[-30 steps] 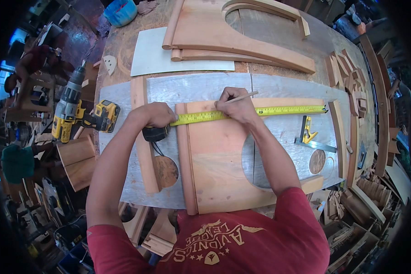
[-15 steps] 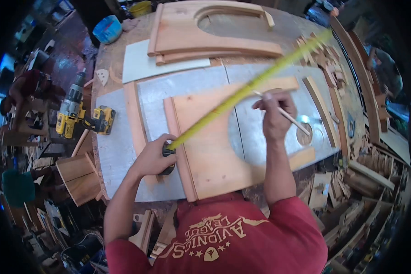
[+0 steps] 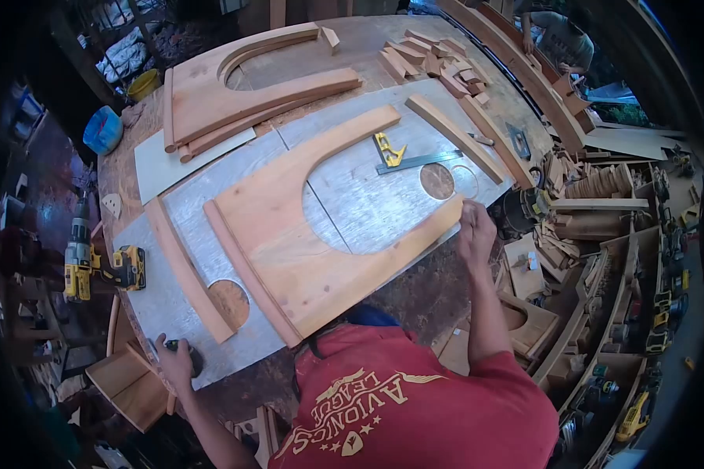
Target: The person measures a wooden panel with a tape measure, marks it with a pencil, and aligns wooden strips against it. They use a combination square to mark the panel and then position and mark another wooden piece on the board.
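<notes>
My left hand [image 3: 175,366] is closed around a dark tape measure [image 3: 195,360] at the table's lower left edge; no blade shows out of it. On the right, my right hand [image 3: 475,232] grips the tip of the near arm of a U-shaped wooden panel [image 3: 270,246], its fingers partly hidden. The panel lies flat, with a rounded rail [image 3: 250,272] along its left end. A combination square [image 3: 414,162] with a yellow head rests beyond the panel's opening. Left of the rail lies a loose curved wooden strip [image 3: 186,266].
A similar wooden panel [image 3: 203,92] lies at the back, near a pile of wood offcuts [image 3: 434,59]. A yellow cordless drill [image 3: 102,262] is at the left, a blue tub [image 3: 103,130] behind it. Another person [image 3: 559,39] stands at the far right.
The long yellow tape blade has gone back in. My left hand moved down-left with the tape measure. My right hand came down to the panel's arm; the pencil it held is out of sight.
</notes>
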`<state>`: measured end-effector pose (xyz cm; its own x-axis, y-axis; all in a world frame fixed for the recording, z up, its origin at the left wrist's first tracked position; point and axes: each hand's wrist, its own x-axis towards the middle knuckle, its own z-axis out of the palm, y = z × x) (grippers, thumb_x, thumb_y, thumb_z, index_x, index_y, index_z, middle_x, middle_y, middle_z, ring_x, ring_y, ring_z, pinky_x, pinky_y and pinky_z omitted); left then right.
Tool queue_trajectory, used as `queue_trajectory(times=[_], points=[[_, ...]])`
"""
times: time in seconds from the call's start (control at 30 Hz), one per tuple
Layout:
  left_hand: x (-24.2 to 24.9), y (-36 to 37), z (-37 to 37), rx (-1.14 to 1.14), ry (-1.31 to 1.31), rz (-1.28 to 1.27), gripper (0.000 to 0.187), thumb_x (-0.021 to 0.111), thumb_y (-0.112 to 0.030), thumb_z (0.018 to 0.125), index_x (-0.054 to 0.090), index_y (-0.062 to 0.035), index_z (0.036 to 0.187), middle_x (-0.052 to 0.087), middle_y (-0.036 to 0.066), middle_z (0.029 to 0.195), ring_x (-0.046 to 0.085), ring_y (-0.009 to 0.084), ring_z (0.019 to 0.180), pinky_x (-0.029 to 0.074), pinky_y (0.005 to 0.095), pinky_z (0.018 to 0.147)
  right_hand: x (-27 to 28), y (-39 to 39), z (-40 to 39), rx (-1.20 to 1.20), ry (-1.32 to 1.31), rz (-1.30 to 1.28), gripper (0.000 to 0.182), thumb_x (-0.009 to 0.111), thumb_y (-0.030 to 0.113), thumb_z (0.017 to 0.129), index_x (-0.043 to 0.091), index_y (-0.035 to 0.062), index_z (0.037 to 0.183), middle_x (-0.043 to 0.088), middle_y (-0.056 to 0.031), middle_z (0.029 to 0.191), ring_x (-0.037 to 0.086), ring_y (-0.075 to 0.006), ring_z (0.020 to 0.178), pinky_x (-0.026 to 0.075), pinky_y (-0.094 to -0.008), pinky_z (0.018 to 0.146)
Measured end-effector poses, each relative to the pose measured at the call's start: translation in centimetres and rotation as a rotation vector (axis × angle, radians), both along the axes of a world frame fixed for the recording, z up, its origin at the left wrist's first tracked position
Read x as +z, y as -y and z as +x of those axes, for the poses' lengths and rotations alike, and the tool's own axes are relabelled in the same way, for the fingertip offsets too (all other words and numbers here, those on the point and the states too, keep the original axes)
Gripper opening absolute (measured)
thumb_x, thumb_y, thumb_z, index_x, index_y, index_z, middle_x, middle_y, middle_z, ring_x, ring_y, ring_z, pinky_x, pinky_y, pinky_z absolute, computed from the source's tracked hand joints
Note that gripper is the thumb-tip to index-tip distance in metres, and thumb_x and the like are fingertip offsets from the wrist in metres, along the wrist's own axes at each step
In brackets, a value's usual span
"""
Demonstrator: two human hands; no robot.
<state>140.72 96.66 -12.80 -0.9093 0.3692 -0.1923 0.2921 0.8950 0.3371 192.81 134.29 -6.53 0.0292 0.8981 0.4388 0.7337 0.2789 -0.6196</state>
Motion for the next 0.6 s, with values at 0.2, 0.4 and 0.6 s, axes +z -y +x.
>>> queue_trajectory(times=[0.2, 0.4, 0.6], points=[[-2.4, -4.2, 0.1, 0.2, -0.403, -0.098, 0.068, 0.07, -0.032, 0.087, 0.046, -0.0017, 0.143, 0.06, 0.028, 0.13, 0.057, 0.0458, 0.119, 0.042, 0.0507, 0.106, -3.5, -14.5, 9.0, -0.062, 0.525, -0.158, 0.042, 0.072, 0.03, 0.084, 0.066, 0.0034, 0.117, 0.068, -0.0224, 0.108, 0.066, -0.04, 0.101, 0.053, -0.0473, 0.088], [-3.5, -6.5, 14.1, 0.105, -0.529, 0.361, 0.059, 0.068, -0.027, 0.09, 0.052, 0.0048, 0.136, 0.056, 0.03, 0.132, 0.05, 0.0461, 0.127, 0.035, 0.0531, 0.111, -4.6, -26.1, 15.7, -0.018, 0.818, -0.53, 0.06, 0.072, 0.032, 0.078, 0.057, -0.0018, 0.126, 0.063, -0.0271, 0.128, 0.062, -0.0408, 0.119, 0.05, -0.048, 0.1], [-2.2, -11.0, 26.6, 0.071, -0.187, 0.496, 0.055, 0.069, -0.02, 0.09, 0.051, 0.0081, 0.133, 0.059, 0.027, 0.122, 0.058, 0.0415, 0.114, 0.044, 0.0472, 0.102, -5.4, -29.9, 17.8, 0.168, 0.777, -0.473, 0.061, 0.079, 0.037, 0.07, 0.066, 0.0017, 0.118, 0.072, -0.0246, 0.104, 0.07, -0.0418, 0.098, 0.055, -0.049, 0.086]])
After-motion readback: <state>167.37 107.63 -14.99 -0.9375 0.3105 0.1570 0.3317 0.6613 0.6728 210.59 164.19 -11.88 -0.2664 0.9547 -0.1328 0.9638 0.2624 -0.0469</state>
